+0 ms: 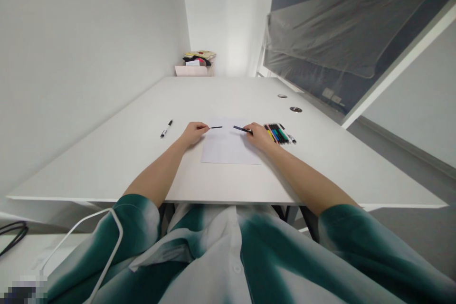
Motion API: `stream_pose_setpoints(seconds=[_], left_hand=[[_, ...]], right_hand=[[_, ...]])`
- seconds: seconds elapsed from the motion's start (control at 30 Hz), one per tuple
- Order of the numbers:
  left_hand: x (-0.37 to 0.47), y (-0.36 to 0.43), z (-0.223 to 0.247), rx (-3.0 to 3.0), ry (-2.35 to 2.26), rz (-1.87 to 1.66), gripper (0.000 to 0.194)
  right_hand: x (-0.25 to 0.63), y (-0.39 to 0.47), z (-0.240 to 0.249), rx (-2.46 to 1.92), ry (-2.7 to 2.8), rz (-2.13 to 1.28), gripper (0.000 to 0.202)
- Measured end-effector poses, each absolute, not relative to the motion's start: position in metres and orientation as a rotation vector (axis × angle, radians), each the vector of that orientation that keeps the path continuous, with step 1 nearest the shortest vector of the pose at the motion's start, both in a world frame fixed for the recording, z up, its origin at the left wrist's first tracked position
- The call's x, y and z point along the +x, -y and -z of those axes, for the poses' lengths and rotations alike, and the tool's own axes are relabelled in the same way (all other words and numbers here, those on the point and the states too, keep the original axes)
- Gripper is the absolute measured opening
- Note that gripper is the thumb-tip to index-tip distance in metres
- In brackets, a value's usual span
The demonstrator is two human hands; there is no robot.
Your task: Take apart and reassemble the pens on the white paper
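Observation:
A white sheet of paper (230, 152) lies on the table in front of me. My left hand (194, 133) is at its left edge, fingers pinched on the end of a thin dark stick (215, 127) that points right over the paper. From the other side, my right hand (259, 136) grips a dark pen-shaped object (242, 128), its far end pointing left. A small gap separates the two tips. What exactly each object is, I cannot make out. Just right of my right hand lies a row of coloured markers (278, 134), several with black ends.
A white pen with black ends (166, 129) lies alone on the left of the white table (142, 161). Two round metal grommets (296, 109) sit at the back right. Beyond the far edge, a pink box (194, 71) holds piled items. A plastic-covered dark panel (320, 33) stands right.

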State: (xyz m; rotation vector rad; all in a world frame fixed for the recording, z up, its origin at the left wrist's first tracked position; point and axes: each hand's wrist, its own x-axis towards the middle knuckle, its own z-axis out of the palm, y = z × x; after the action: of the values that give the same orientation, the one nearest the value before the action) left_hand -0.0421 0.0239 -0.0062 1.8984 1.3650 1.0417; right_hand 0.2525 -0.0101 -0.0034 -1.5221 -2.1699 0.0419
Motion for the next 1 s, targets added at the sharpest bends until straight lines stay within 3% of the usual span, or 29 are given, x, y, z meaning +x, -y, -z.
stream_pose_setpoints(seconds=[0.3, 0.53, 0.83, 1.0], left_hand=[[-0.029, -0.016, 0.005, 2.0, -1.245, -0.935, 0.03], [-0.026, -0.015, 0.008, 2.041, -1.278, -0.925, 0.028], [-0.026, -0.016, 0.007, 2.095, -1.288, -0.905, 0.028], [-0.02, -0.013, 0.005, 2.2, -1.303, -0.892, 0.025]], right_hand=[[0.238, 0.009, 0.008, -1.514, 2.247, -0.08, 0.028], [0.244, 0.003, 0.014, -1.487, 2.212, -0.17, 0.032], [0.263, -0.008, 0.013, -1.442, 1.753, -0.368, 0.038], [0.263, -0.004, 0.011, -1.445, 1.783, -0.342, 0.038]])
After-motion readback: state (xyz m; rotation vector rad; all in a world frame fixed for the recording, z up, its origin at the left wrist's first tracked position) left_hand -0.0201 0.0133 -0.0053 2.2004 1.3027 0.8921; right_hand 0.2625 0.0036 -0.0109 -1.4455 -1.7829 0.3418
